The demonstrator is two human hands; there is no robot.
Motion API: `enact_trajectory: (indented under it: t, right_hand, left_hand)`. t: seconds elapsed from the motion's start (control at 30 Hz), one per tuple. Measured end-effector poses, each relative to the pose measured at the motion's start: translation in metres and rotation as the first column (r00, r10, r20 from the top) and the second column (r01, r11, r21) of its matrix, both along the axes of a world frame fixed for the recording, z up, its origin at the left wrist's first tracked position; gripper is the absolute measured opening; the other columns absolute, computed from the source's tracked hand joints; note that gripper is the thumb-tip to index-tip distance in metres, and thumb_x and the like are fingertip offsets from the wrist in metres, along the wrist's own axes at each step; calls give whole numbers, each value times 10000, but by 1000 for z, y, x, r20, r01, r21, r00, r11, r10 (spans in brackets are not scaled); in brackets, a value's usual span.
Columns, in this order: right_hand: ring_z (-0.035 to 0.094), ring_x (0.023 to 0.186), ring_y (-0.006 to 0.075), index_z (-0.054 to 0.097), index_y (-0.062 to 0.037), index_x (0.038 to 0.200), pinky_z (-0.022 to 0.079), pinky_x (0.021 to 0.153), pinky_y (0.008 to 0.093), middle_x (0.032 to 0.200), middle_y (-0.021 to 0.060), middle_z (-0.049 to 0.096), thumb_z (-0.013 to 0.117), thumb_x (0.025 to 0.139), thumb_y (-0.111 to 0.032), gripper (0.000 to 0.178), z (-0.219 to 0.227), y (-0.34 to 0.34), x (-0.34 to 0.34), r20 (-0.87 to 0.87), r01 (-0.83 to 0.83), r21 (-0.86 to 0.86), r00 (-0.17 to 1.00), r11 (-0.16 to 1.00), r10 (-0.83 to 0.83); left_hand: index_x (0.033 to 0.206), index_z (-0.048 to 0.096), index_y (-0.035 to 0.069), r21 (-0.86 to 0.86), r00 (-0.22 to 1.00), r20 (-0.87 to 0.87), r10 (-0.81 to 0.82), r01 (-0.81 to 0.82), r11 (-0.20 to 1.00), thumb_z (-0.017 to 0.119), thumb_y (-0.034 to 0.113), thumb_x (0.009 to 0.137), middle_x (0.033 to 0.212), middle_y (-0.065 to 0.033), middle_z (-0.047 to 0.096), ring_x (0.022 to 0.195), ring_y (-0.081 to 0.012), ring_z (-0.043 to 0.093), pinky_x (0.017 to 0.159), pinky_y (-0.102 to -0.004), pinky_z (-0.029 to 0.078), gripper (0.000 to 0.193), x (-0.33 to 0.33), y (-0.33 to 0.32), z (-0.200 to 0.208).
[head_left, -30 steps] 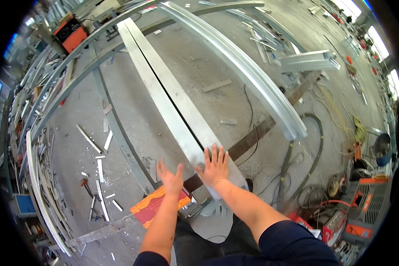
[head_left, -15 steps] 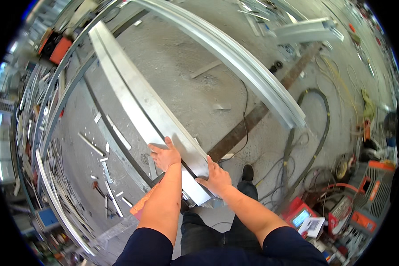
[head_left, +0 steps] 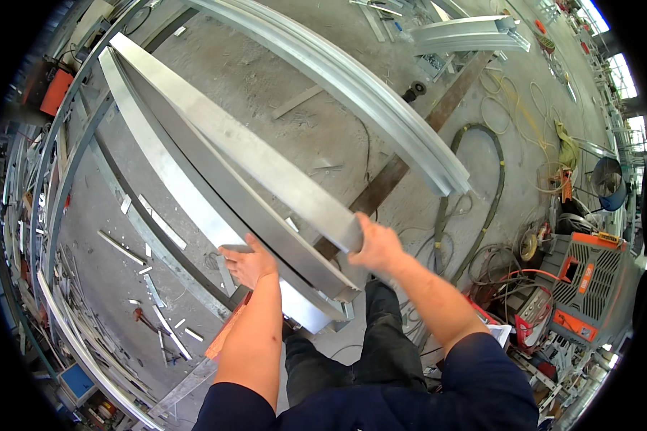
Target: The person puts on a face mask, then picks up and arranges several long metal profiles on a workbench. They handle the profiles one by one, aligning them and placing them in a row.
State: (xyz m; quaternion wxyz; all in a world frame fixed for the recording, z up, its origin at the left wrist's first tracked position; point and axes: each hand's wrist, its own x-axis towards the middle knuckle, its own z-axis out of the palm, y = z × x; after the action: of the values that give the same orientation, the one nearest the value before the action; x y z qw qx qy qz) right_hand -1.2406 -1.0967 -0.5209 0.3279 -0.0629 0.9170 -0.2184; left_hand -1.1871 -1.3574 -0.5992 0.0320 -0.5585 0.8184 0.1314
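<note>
Above grey floor [head_left: 295,79], right hand [head_left: 379,246] gripped right beam [head_left: 266,161] at near end; left hand [head_left: 251,266], fingers spread, touched left beam [head_left: 183,195].

Right hand [head_left: 378,246] perhaps part-hidden, ribbed profile [head_left: 343,77] cropped

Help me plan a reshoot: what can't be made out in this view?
Head view:
Left hand: palm hidden by its back.
Orange packet: partly covered by the left forearm.
Ribbed metal channel: far end cut off by upper edge.
Metal strips at far left: too small to count.
</note>
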Motion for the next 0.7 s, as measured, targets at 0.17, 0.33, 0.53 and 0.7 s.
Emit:
enact_trajectory:
  t: [0.17,0.33,0.53,0.7]
  right_hand:
    - [627,1084,390,337,-59,1480,507,945,439,1190,228,630,804,638,-352,1006,-56,73,-86,-89,-31,78,995,996,38]
    - [602,1143,377,338,-57,1495,487,984,424,1241,214,616,806,635,-341,1020,-116,99,-114,-18,-30,-28,999,999,29]
    - [587,1163,364,343,-60,1490,490,980,426,1292,200,572,792,670,-334,974,-151,107,-107,-152,-19,-96,988,995,4]
    - [561,1164,358,327,-75,1490,499,959,439,1262,166,544,799,720,-370,951,-143,90,-98,-222,0,-4,975,1000,-1]
  left_hand:
    - [1562,127,56,22,997,71,-6,4,1000,446,685,932,1418,-284,405,1285,-431,453,1019,-526,426,945,-6,3,5]
    - [1554,137,68,-27,999,54,9,-8,1000,515,600,943,1394,-280,417,1261,-446,472,1010,-539,427,894,-6,2,-1]
    - [1553,149,83,-52,998,55,21,-18,998,523,579,948,1398,-263,420,1229,-456,501,1001,-533,441,868,-8,3,-1]
    - [1562,150,118,-62,998,47,51,-48,997,519,582,949,1430,-250,403,1264,-436,487,1007,-528,444,853,-8,4,0]
